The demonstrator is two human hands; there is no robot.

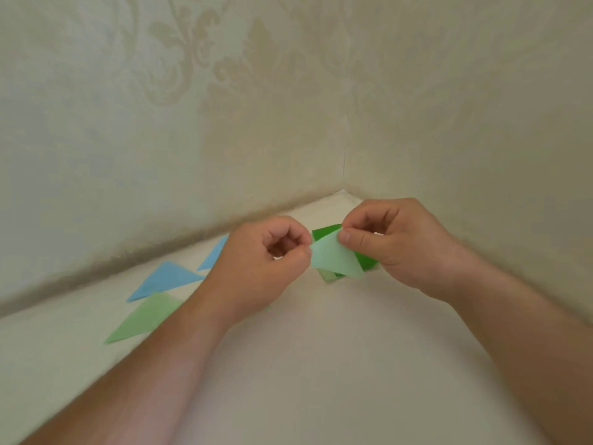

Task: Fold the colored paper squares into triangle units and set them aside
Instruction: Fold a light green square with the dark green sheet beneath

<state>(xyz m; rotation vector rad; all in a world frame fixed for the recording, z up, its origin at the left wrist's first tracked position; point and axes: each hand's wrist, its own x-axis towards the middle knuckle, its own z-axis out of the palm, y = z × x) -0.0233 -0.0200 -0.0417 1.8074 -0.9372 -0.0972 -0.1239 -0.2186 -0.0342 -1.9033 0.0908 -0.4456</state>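
Note:
A pale green paper square (335, 259) hangs in the air between both hands, above the white surface. My left hand (266, 264) pinches its left corner, and my right hand (398, 242) pinches its top corner with thumb and forefinger. Behind and under it lies a dark green sheet (324, 233), with pale edges of more paper (330, 277) showing below. To the left, folded triangles lie flat: two light blue triangles (163, 279) (215, 253) and one pale green triangle (144, 317), partly hidden by my left forearm.
The white tabletop (321, 364) meets two patterned cream walls (160, 123) that form a corner (345, 187) just behind my hands. The walls close off the far and right sides.

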